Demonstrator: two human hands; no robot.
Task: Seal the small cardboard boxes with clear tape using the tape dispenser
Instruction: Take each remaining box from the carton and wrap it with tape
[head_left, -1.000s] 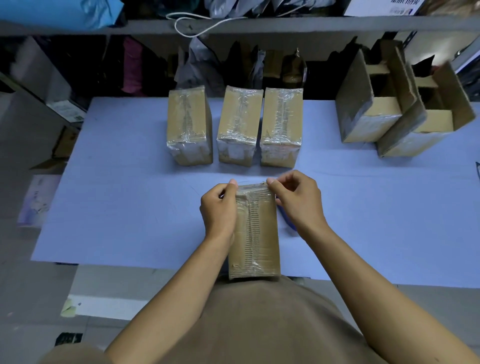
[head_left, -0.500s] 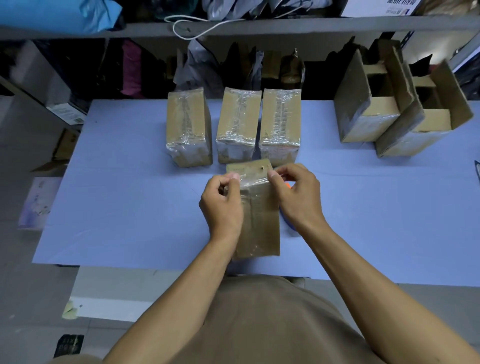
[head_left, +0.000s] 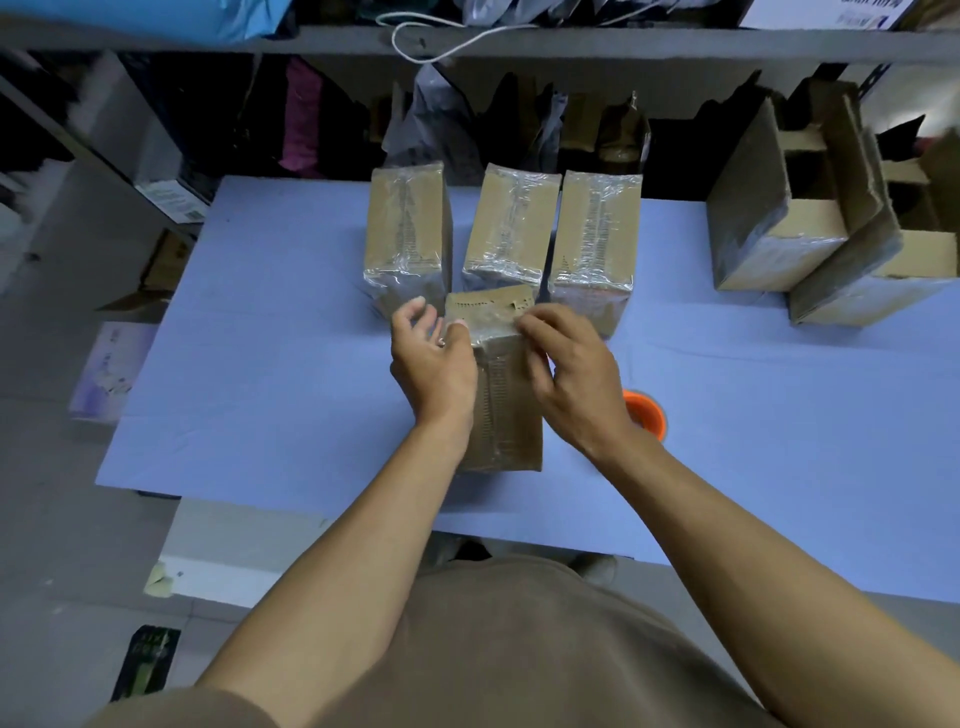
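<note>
A small cardboard box (head_left: 506, 410) wrapped in clear tape lies lengthwise on the blue table (head_left: 260, 374), its far end reaching the back row. My left hand (head_left: 434, 364) is at the box's left far corner, thumb touching the tape and fingers spread loosely off the box. Curled fingers of my right hand (head_left: 574, 379) hold the right far corner. The orange tape dispenser (head_left: 647, 413) lies on the table, partly hidden behind my right wrist.
Three taped boxes stand in a row at the back: left (head_left: 408, 234), middle (head_left: 511, 228), right (head_left: 595, 239). Two open cardboard boxes (head_left: 774, 234) (head_left: 872, 280) stand at the far right. A cluttered shelf (head_left: 519, 41) rises behind the table.
The box has slid away from the table's front edge toward the back row. My left fingers have come off its far end. The orange dispenser has come into sight.
</note>
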